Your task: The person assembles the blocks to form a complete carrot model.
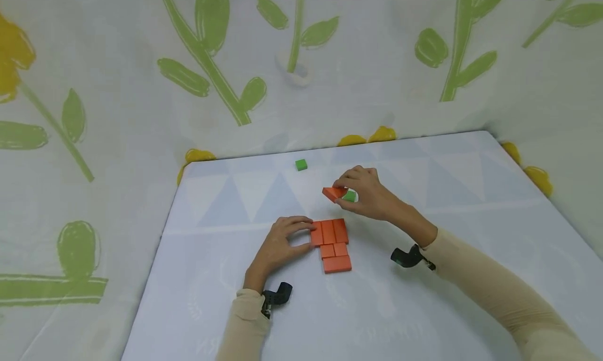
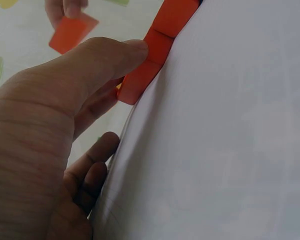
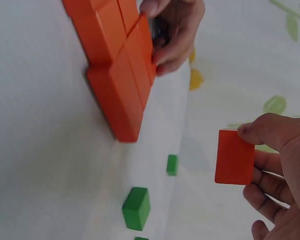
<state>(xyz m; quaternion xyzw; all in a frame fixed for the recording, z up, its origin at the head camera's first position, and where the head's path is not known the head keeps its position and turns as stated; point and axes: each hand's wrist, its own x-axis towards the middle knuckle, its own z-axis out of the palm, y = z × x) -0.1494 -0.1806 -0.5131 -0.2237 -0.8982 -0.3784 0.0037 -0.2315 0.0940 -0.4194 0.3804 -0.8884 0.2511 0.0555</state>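
Pale cloth [image 1: 127, 73] with printed green leaves and yellow flowers hangs behind the table [image 1: 188, 298]. Near the middle of this table, well apart from its far edge, lies a flat group of orange blocks [image 1: 335, 231]. One green block [image 1: 301, 165] is near the far edge, somewhat toward the far left corner; another green block [image 1: 350, 196] is partly hidden behind the right hand [image 1: 369, 194].

For good work, I judge, the loose orange block [image 1: 331, 193] should be kept level and brought down slowly, so that the neighbours are not pushed and the seams remain tight. The left hand [image 1: 275, 249] should press only lightly.

The right hand is narrow, pinching this block between thumb and fingers above the table. The left hand is moderately wide, thumb and forefinger apart, touching the left side of the group.
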